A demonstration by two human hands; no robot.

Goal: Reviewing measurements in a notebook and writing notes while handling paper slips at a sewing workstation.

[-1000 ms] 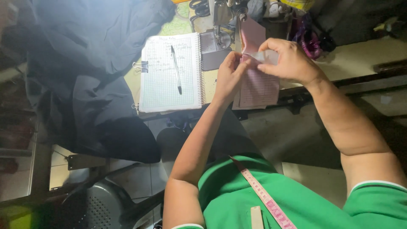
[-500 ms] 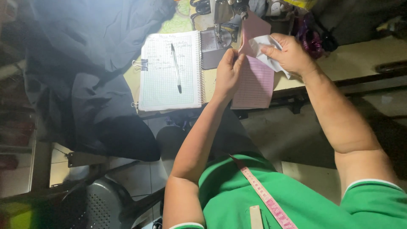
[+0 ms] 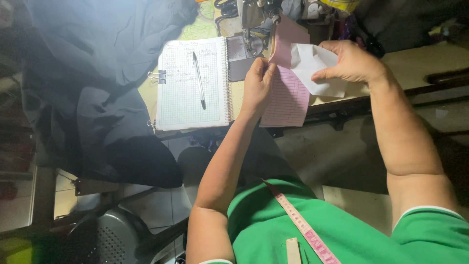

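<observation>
Far left: dark cloth [image 3: 97, 98] is heaped over the surface [image 3: 420, 61] and hangs off its near edge. Next to it lies an open spiral notebook [image 3: 193, 85] of squared paper, binder clips on its left edge, a dark pen [image 3: 199, 80] resting lengthwise on the page. Just right of the notebook, the left hand [image 3: 257, 85] pinches the left edge of a pink lined sheet [image 3: 288, 98], fingers pressed together; the sheet hangs over the near edge of the surface, its upper part folded up. Behind it stands a sewing machine [image 3: 254, 19]. Further right, the right hand [image 3: 349, 63] pinches a white paper [image 3: 312, 66] held just above the pink sheet, overlapping it. A measuring tape [image 3: 303, 227] lies across the green shirt [image 3: 273, 230] below.
</observation>
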